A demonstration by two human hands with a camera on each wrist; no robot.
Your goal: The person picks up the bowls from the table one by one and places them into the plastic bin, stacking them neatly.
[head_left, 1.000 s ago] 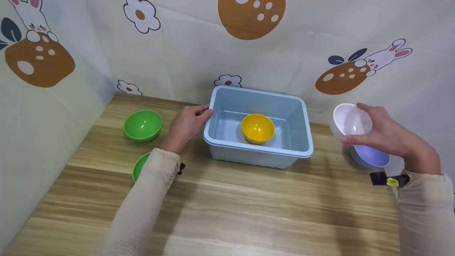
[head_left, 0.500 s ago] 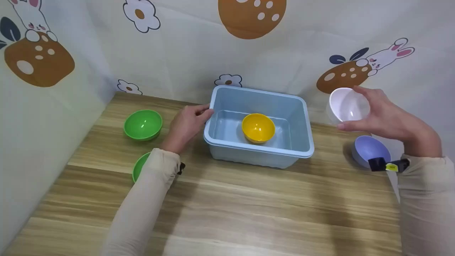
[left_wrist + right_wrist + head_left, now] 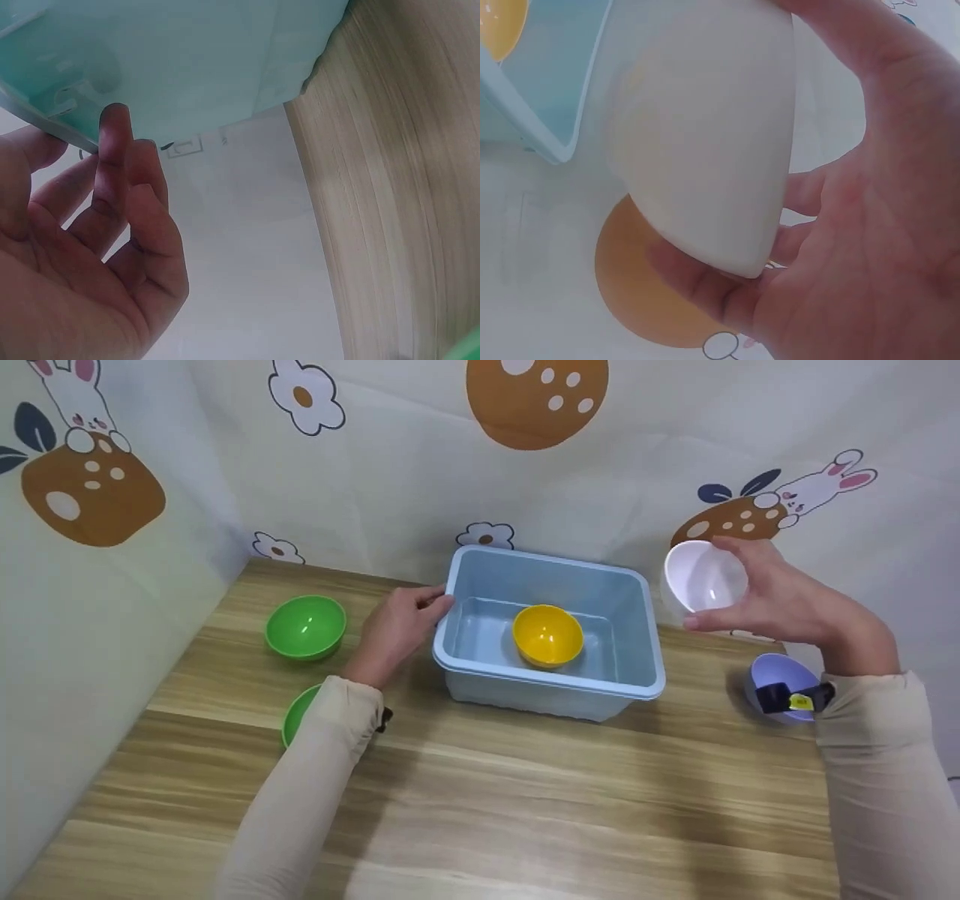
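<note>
A white bowl (image 3: 705,579) is held in the air by my right hand (image 3: 795,600), thumb on one side of its rim and fingers on the other. In the right wrist view the white bowl (image 3: 712,142) is seen from its outer side, tilted. My left hand (image 3: 397,634) pinches the left rim of a light blue plastic bin (image 3: 540,690). The left wrist view shows the thumb and fingers of that hand (image 3: 97,247) at the bin's edge (image 3: 180,67). Inside the bin sits a yellow bowl (image 3: 547,635), upright.
On the wooden table (image 3: 525,802), a green bowl (image 3: 306,626) stands left of the bin. A second green bowl (image 3: 298,716) is partly hidden by my left sleeve. A purple bowl (image 3: 780,671) lies beneath my right wrist. Behind the bin hangs a patterned cloth (image 3: 390,472).
My right hand has lifted the white bowl up from over the purple bowl and carried it left, closer to the bin. My left hand has stayed on the rim.
</note>
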